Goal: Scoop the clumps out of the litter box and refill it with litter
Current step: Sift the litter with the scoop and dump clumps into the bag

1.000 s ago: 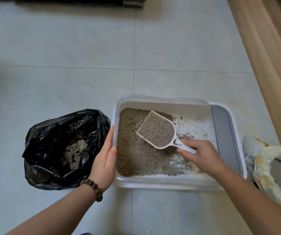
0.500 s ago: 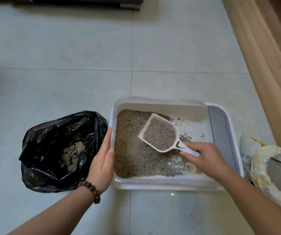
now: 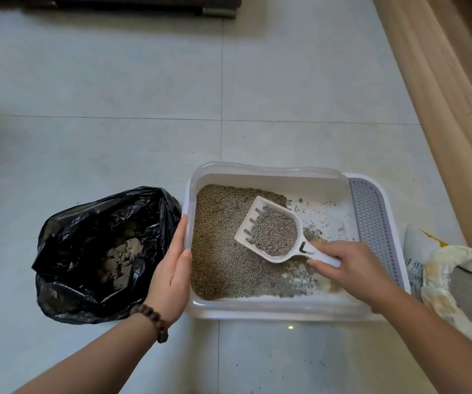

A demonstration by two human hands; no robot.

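R hand (image 3: 354, 268) has its grip closed round the handle of the white scoop (image 3: 271, 230), held over the litter box (image 3: 271, 308) w/ grey litter in its bowl. L hand (image 3: 172, 268) lies flat, fingers straight, against the box's left wall. Litter (image 3: 220, 251) is piled on box's left side. Black bag (image 3: 87, 223) w/ clumps (image 3: 121, 260) just left of box; litter sack (image 3: 462, 288) on the floor at right

No legible text, brand, or number is present. The scoop (image 3: 274, 233) carries one dark angular mark, shaped like an L or a tick, on the neck where the handle meets the bowl, at about 4 o'clock from the bowl centre. The litter bag (image 3: 417, 258), at 3 o'clock from the litter box (image 3: 271, 308), bears small dark print too fine to read.
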